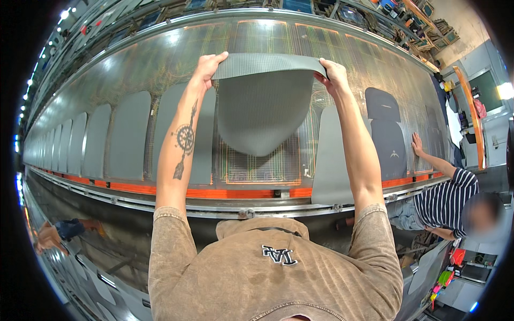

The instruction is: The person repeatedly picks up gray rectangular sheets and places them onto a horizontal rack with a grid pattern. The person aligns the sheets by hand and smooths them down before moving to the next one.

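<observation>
My left hand point(209, 68) grips the left corner of a grey textured sheet panel point(265, 106), thumb on top. At the sheet's right corner, my right hand point(331, 74) pinches the edge. Between my hands the far edge is raised and folded over, and the rest of the panel hangs or slopes toward me, its rounded end above the long printing table point(329, 48). Below that end, orange and green guide lines show on the table surface. Grey panels lie close on both sides, one point(184, 136) beneath my left forearm and another point(331, 160) by my right forearm.
More grey panels point(128, 136) lie in a row to the left. Dark printed panels point(385, 136) lie at right, where a co-worker's hand point(417, 143) rests on the table. A metal rail point(281, 210) runs along the near edge. Frames and racks stand beyond the far rail.
</observation>
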